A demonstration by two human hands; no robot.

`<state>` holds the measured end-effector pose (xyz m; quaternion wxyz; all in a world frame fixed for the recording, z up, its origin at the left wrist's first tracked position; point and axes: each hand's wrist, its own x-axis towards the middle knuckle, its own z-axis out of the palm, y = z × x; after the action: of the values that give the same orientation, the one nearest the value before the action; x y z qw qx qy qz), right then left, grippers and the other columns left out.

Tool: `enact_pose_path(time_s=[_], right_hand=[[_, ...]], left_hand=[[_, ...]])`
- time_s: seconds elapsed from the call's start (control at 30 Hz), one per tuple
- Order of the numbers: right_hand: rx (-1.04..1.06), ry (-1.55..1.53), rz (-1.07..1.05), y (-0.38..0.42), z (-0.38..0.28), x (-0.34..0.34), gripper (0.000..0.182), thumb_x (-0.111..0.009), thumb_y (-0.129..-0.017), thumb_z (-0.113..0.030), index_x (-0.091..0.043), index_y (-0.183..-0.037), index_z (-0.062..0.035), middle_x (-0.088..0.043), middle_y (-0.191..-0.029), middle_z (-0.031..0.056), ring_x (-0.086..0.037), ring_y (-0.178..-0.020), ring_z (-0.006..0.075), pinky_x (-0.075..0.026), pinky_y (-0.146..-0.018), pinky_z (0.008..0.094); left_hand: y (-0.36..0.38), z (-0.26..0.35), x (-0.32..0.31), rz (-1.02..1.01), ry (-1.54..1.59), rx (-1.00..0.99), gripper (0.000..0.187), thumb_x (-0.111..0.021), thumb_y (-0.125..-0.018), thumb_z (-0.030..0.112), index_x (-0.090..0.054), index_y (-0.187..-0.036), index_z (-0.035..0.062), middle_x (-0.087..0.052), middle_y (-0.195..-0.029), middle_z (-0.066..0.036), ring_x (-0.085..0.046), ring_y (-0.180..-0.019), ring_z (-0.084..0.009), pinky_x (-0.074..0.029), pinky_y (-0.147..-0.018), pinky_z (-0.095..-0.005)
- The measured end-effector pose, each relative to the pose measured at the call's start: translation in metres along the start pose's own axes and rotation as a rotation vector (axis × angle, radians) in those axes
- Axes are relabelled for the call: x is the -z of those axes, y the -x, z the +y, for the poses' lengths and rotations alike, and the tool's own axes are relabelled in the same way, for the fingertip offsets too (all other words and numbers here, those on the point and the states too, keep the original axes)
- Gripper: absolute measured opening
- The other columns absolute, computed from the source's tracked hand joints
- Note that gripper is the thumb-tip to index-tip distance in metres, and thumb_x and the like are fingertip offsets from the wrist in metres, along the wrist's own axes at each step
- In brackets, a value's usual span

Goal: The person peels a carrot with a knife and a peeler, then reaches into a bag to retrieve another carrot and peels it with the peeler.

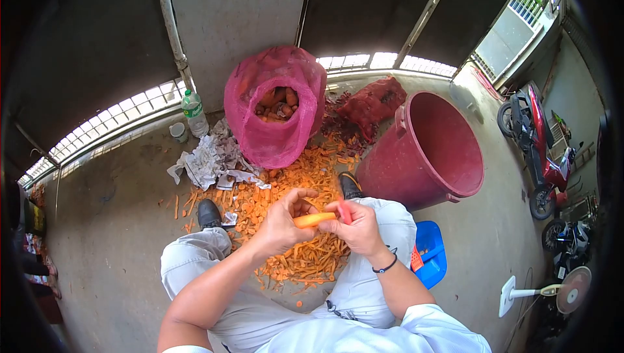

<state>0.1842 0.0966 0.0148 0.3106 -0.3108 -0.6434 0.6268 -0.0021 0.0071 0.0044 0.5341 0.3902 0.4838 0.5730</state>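
Note:
My left hand is closed around the thick end of a peeled orange carrot, which lies level in front of my lap. At its other end, my right hand grips a small red-handled peeler; its blade is too small to make out. Below both hands, orange carrot peelings and cut ends cover the floor between my shoes. Ahead stands a pink mesh sack, its mouth folded open and unpeeled carrots showing inside.
A large dark red bin tilts toward the right, by my knee. Behind it lies a red mesh sack. Crumpled paper, a water bottle and a cup stand left. A blue dustpan-like container and a fan are right.

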Motion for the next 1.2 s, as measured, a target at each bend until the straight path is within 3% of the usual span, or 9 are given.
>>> enact_pose_path(time_s=[0.17,0.33,0.43,0.5,0.63,0.9,1.03,1.13,1.2], right_hand=[[-0.282,-0.402,-0.016,0.001,0.007,0.011,0.018,-0.08,-0.095,-0.018,-0.072,-0.097,-0.0015,-0.072,-0.082,0.0043,-0.056,-0.052,0.0041,-0.038,-0.042,0.0191],[-0.357,-0.358,-0.111,0.0,0.008,0.008,0.019,-0.074,-0.099,-0.02,-0.07,-0.102,-0.0009,-0.073,-0.082,0.0085,-0.059,-0.051,0.0066,-0.037,-0.039,0.019],[-0.342,-0.425,-0.066,0.0,0.014,0.007,0.02,-0.071,-0.101,-0.019,-0.069,-0.105,-0.0001,-0.074,-0.085,0.0103,-0.062,-0.054,0.0084,-0.039,-0.04,0.0196],[-0.327,-0.512,-0.022,-0.002,0.016,0.008,0.02,-0.069,-0.102,-0.019,-0.068,-0.107,0.0002,-0.074,-0.087,0.0113,-0.064,-0.055,0.0095,-0.039,-0.041,0.02],[-0.327,-0.623,-0.017,-0.001,0.014,0.005,0.02,-0.069,-0.102,-0.018,-0.068,-0.111,0.0002,-0.075,-0.095,0.0133,-0.067,-0.06,0.0111,-0.04,-0.042,0.0202],[-0.38,-0.395,-0.191,0.004,0.012,-0.004,0.031,-0.073,-0.1,-0.021,-0.066,-0.12,0.0014,-0.075,-0.098,0.0077,-0.068,-0.064,0.0096,-0.04,-0.044,0.018],[-0.419,-0.266,-0.14,0.003,0.022,-0.007,0.029,-0.067,-0.105,-0.024,-0.063,-0.122,-0.0008,-0.073,-0.092,0.0071,-0.058,-0.057,0.005,-0.04,-0.047,0.0171],[-0.22,-0.161,0.058,-0.004,0.02,0.002,0.045,-0.063,-0.106,-0.043,-0.065,-0.115,0.001,-0.062,-0.08,-0.0008,-0.056,-0.064,0.0059,-0.043,-0.055,0.0219],[-0.114,0.026,0.054,-0.008,0.019,0.017,0.045,-0.063,-0.105,-0.043,-0.066,-0.113,0.0017,-0.062,-0.078,-0.0012,-0.057,-0.065,0.0072,-0.043,-0.056,0.0237]], left_hand=[[0.002,0.0,0.002,0.034,-0.492,-0.258,0.076,-0.078,-0.078,-0.007,-0.047,-0.146,0.0033,-0.07,-0.107,-0.01,-0.07,-0.102,-0.0176,-0.057,-0.09,-0.0316],[0.001,0.007,0.004,0.015,-0.81,-0.475,0.084,-0.077,-0.075,-0.008,-0.043,-0.152,0.0031,-0.069,-0.11,-0.011,-0.071,-0.103,-0.0177,-0.057,-0.092,-0.0313],[0.0,0.002,0.0,0.085,-0.624,-0.354,0.085,-0.078,-0.077,-0.008,-0.042,-0.153,0.0035,-0.068,-0.107,-0.012,-0.071,-0.1,-0.0246,-0.058,-0.092,-0.0344],[-0.006,-0.004,-0.004,0.152,0.102,-0.191,0.083,-0.082,-0.08,-0.006,-0.042,-0.152,0.0014,-0.067,-0.108,-0.01,-0.07,-0.102,-0.0208,-0.058,-0.094,-0.0332],[-0.009,-0.007,-0.005,0.19,0.44,0.042,0.067,-0.085,-0.081,-0.004,-0.052,-0.139,-0.0016,-0.071,-0.112,-0.011,-0.071,-0.103,-0.0186,-0.058,-0.092,-0.0317],[-0.013,-0.019,0.004,0.187,0.598,0.028,0.054,-0.081,-0.087,-0.002,-0.058,-0.135,-0.0007,-0.072,-0.115,-0.01,-0.07,-0.103,-0.0169,-0.058,-0.09,-0.0329],[-0.011,0.0,0.003,0.184,0.542,-0.006,0.05,-0.075,-0.095,0.013,-0.056,-0.14,0.0032,-0.07,-0.109,-0.007,-0.067,-0.097,-0.0155,-0.056,-0.08,-0.0297],[-0.01,0.0,0.007,0.142,0.541,0.044,0.047,-0.072,-0.098,0.02,-0.057,-0.14,0.005,-0.069,-0.103,-0.005,-0.064,-0.089,-0.0122,-0.053,-0.074,-0.0262],[-0.01,-0.002,0.009,0.12,0.533,0.076,0.046,-0.071,-0.099,0.022,-0.057,-0.139,0.0056,-0.067,-0.1,-0.004,-0.062,-0.085,-0.0106,-0.051,-0.072,-0.0243]])
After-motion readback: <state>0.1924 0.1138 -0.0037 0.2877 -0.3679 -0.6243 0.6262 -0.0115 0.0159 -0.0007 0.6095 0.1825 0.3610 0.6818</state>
